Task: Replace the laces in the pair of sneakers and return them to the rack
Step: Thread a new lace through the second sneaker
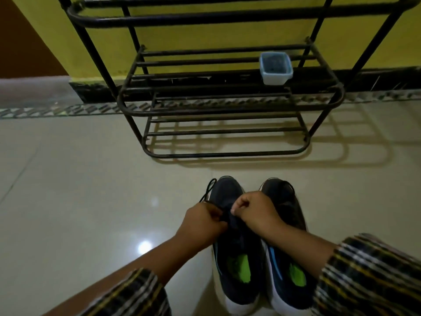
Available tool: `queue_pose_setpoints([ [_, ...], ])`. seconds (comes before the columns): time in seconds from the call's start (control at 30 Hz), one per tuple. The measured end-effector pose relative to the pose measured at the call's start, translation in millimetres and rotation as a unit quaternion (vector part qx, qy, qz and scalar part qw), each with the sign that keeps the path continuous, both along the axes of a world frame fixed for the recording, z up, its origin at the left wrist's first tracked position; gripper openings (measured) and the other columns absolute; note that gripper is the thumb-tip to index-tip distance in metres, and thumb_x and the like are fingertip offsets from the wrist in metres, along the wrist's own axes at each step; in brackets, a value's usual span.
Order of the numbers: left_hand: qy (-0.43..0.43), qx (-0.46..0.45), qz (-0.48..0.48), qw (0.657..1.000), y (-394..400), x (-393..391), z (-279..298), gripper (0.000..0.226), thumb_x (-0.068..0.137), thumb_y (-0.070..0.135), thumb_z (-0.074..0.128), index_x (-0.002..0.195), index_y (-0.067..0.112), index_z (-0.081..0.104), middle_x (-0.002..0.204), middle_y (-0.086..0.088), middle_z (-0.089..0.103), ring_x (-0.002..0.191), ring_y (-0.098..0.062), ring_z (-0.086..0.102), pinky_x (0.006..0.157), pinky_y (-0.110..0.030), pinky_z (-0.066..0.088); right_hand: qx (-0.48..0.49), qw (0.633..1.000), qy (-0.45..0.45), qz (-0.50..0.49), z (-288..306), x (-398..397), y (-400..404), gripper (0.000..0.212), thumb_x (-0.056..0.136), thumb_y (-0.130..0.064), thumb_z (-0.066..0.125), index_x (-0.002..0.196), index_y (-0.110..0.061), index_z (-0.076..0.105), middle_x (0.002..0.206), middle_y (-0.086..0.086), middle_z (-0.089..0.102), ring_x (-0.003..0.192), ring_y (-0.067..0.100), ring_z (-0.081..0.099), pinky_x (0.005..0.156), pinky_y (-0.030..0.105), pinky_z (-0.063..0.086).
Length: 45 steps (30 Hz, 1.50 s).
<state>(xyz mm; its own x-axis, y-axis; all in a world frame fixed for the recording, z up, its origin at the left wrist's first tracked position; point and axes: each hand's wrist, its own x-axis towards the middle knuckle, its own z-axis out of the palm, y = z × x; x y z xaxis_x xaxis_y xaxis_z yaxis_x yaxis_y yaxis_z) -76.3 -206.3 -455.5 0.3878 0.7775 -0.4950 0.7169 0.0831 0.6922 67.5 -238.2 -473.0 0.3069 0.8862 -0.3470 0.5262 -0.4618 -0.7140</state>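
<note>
Two dark knit sneakers with white soles, the left sneaker and the right sneaker, are sitting side by side on glossy pale tile floor before a black metal rack; the left hand and right hand are both pinching a black lace over the left sneaker

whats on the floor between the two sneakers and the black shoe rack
Nothing: the head view shows only bare glossy beige floor tile, crossed by the rack's shadow, between the dark sneakers with green insoles and the black metal shoe rack.
</note>
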Motion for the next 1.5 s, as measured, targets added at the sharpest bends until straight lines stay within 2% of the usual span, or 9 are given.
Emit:
queue_pose_setpoints([
  [0.13,-0.080,-0.105,0.107,0.985,-2,-6,-3,0.024,0.082,-0.003,0.058,0.090,0.012,0.075,0.089,-0.011,0.072,0.083,-0.024,0.069,0.078,-0.042,0.058,0.006,0.999,-0.027,0.022,-1,-4,0,0.012,0.077,-0.008,0.068,0.068,-0.012,0.073,0.061,-0.008,0.061,0.064,0.007,0.057,0.064,0.018,0.042],
  [0.23,-0.118,-0.161,0.148,0.969,-4,-7,0,0.029,0.086,-0.007,0.055,0.083,0.016,0.073,0.081,-0.008,0.071,0.071,-0.018,0.068,0.066,-0.028,0.059,0.018,0.998,-0.047,0.041,-2,-6,0,0.011,0.079,-0.011,0.068,0.069,-0.014,0.073,0.062,-0.013,0.056,0.060,0.001,0.051,0.060,0.015,0.040],
  [0.3,-0.135,-0.177,0.159,0.962,-5,-7,2,0.030,0.087,-0.009,0.054,0.083,0.015,0.072,0.079,-0.007,0.070,0.067,-0.015,0.066,0.059,-0.022,0.057,0.024,0.996,-0.066,0.052,-3,-7,-1,0.010,0.080,-0.013,0.067,0.072,-0.014,0.073,0.066,-0.013,0.051,0.066,0.005,0.052,0.064,0.017,0.041],
  [0.5,-0.154,-0.189,0.169,0.955,-6,-6,4,0.029,0.088,-0.008,0.053,0.083,0.014,0.070,0.079,-0.007,0.069,0.067,-0.014,0.065,0.056,-0.019,0.055,0.023,0.993,-0.092,0.075,-2,-9,-2,0.012,0.080,-0.012,0.065,0.071,-0.016,0.071,0.082,-0.003,0.054,0.082,0.019,0.059,0.072,0.029,0.048],
  [0.9,-0.163,-0.195,0.164,0.953,-5,-5,5,0.025,0.089,-0.007,0.053,0.087,0.011,0.070,0.082,-0.007,0.069,0.071,-0.015,0.066,0.058,-0.018,0.056,0.015,0.993,-0.097,0.062,-3,-15,-1,0.017,0.084,-0.015,0.062,0.067,-0.018,0.064,0.097,0.005,0.056,0.087,0.020,0.058,0.079,0.035,0.049],
  [1.1,-0.168,-0.190,0.156,0.955,-6,-6,5,0.030,0.088,-0.010,0.052,0.083,0.013,0.070,0.076,-0.004,0.069,0.064,-0.010,0.065,0.056,-0.016,0.054,0.002,0.992,-0.113,0.053,-7,-19,0,0.016,0.087,-0.016,0.057,0.074,-0.012,0.066,0.103,0.007,0.054,0.092,0.023,0.056,0.082,0.036,0.048],
  [1.2,-0.169,-0.193,0.155,0.954,-4,-6,4,0.029,0.088,-0.010,0.053,0.085,0.012,0.071,0.077,-0.003,0.069,0.065,-0.010,0.065,0.057,-0.016,0.054,-0.001,0.991,-0.120,0.052,-7,-20,0,0.017,0.088,-0.017,0.056,0.080,-0.010,0.069,0.102,0.007,0.054,0.094,0.023,0.056,0.083,0.036,0.048],
  [1.37,-0.166,-0.186,0.153,0.956,-4,-7,1,0.024,0.090,-0.004,0.055,0.083,0.014,0.070,0.079,-0.004,0.069,0.069,-0.012,0.066,0.056,-0.016,0.053,0.003,0.991,-0.117,0.064,-5,-22,-2,0.017,0.088,-0.018,0.058,0.072,-0.020,0.065,0.098,0.003,0.055,0.097,0.021,0.054,0.085,0.033,0.046],
  [1.5,-0.170,-0.187,0.188,0.949,-1,-4,-3,0.020,0.096,0.015,0.052,0.087,0.007,0.068,0.087,-0.015,0.065,0.079,-0.023,0.062,0.071,-0.028,0.056,0.011,0.992,-0.112,0.052,-4,-19,0,0.020,0.085,-0.022,0.064,0.067,-0.030,0.060,0.087,-0.005,0.053,0.100,0.020,0.054,0.092,0.037,0.042],
])
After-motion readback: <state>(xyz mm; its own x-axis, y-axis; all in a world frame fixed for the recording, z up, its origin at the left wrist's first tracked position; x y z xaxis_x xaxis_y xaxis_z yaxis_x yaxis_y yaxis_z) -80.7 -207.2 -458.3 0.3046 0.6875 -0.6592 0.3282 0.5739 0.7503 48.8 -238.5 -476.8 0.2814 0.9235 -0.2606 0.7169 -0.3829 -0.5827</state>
